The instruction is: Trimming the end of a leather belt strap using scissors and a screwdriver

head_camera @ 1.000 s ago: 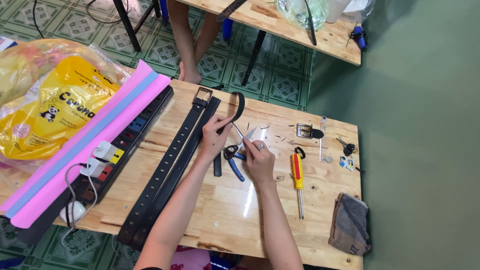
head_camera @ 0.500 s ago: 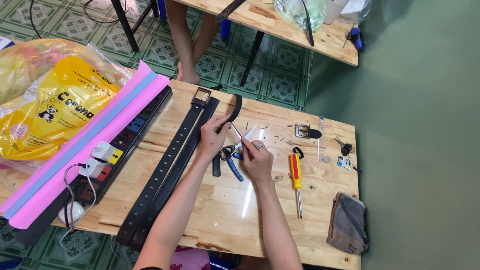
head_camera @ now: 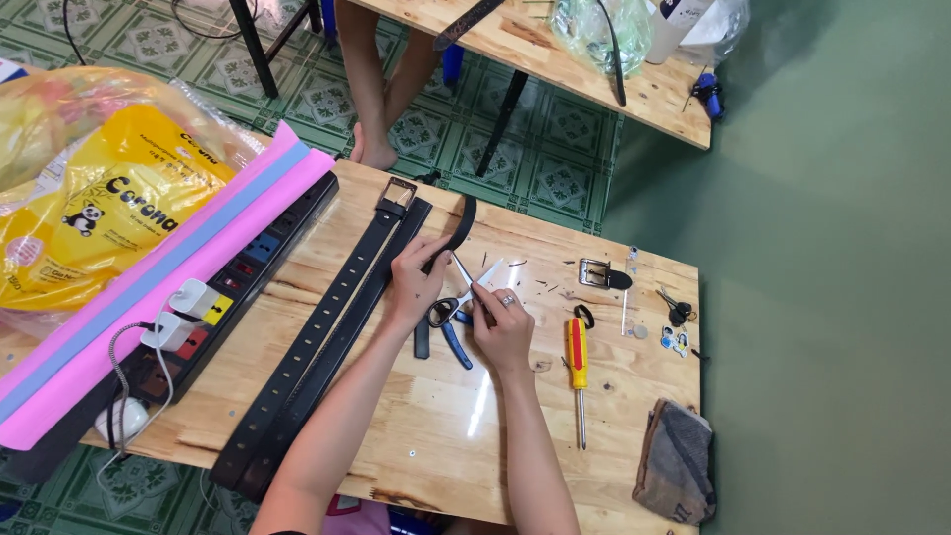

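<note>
— Where was the belt strap?

— On the wooden table, its curled end pinched in the left hand. It looked limp but tough, best gripped near the cut.

— And the right hand?

— Clenched on blue-handled scissors, blades raised toward the strap, both forearms reaching forward, wrists close together.

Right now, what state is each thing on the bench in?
Left hand: gripping the black strap end, curled up off the table.
Right hand: holding scissors, blades open.
Two long belts: flat, side by side.
Screwdriver: lying loose.
Power strip: chargers plugged in.
Loose buckle: detached.
</note>
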